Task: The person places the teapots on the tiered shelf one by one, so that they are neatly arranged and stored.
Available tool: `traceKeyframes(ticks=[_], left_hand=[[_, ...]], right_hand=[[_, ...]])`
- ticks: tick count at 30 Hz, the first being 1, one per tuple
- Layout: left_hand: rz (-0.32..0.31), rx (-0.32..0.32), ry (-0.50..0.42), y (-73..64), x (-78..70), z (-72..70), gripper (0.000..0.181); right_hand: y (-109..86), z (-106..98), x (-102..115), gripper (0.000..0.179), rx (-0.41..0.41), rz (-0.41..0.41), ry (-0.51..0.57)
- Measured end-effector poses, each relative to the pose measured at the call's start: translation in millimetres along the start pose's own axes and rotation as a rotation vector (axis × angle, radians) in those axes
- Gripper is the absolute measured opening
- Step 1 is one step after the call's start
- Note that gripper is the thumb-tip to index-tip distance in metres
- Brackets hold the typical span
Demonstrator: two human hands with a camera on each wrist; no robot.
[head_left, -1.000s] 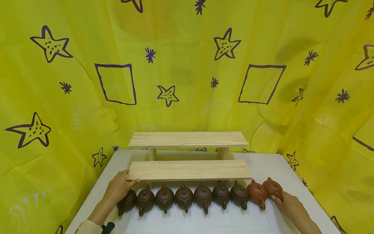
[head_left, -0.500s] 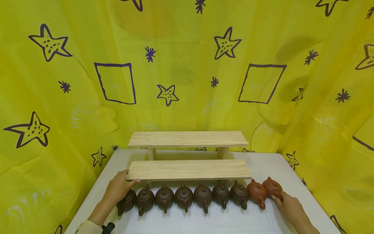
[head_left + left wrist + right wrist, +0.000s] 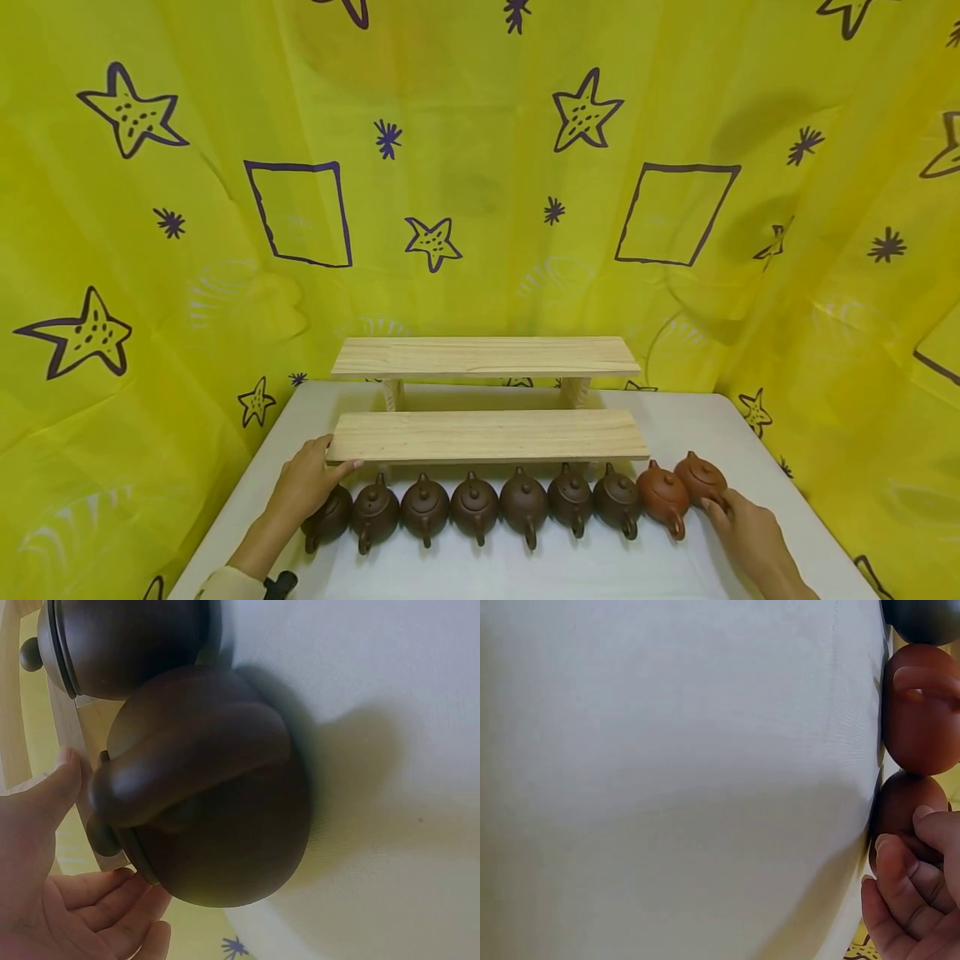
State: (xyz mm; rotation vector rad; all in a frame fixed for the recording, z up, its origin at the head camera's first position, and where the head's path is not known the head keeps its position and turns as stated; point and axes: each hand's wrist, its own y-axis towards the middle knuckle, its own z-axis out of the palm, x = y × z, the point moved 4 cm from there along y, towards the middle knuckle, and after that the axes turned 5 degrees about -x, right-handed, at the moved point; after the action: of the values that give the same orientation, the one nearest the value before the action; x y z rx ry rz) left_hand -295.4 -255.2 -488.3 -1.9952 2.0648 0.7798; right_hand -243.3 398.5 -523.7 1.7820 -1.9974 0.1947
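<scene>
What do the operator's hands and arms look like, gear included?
Both the left hand and right hand are ungloved, with no rings visible. The left arm wears a plain cream sleeve; a small black item shows beside it, too little visible to identify. The right forearm is bare up to the frame edge.

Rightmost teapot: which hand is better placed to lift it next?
Probably the right hand: it grips the rightmost teapot, while the left hand holds the left end of the lower shelf, well away from it.
</scene>
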Motion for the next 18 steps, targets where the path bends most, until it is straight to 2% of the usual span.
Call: traceKeyframes(ticks=[4, 12, 15, 18], left_hand=[[-0.002, 0.003, -0.002, 0.5, -0.1, 0.4, 0.079], [-0.004, -0.001, 0.0, 1.0, 0.9, 0.7, 0.08], [-0.006, -0.001, -0.003, 0.9, 1.0, 0.7, 0.08], [-0.008, 0.005, -0.006, 0.7, 1.1, 1.0, 0.081]], right_hand=[[0.1, -2.8, 3.4, 0.024, -0.052, -0.031, 0.005], [5.6, -17.3, 17.3, 0.032, -0.207, -0.129, 0.018], [10.6, -25.7, 24.1, 0.033, -0.235, -0.144, 0.032], [16.7, -34.2, 31.9, 0.033, -0.228, -0.145, 0.054]])
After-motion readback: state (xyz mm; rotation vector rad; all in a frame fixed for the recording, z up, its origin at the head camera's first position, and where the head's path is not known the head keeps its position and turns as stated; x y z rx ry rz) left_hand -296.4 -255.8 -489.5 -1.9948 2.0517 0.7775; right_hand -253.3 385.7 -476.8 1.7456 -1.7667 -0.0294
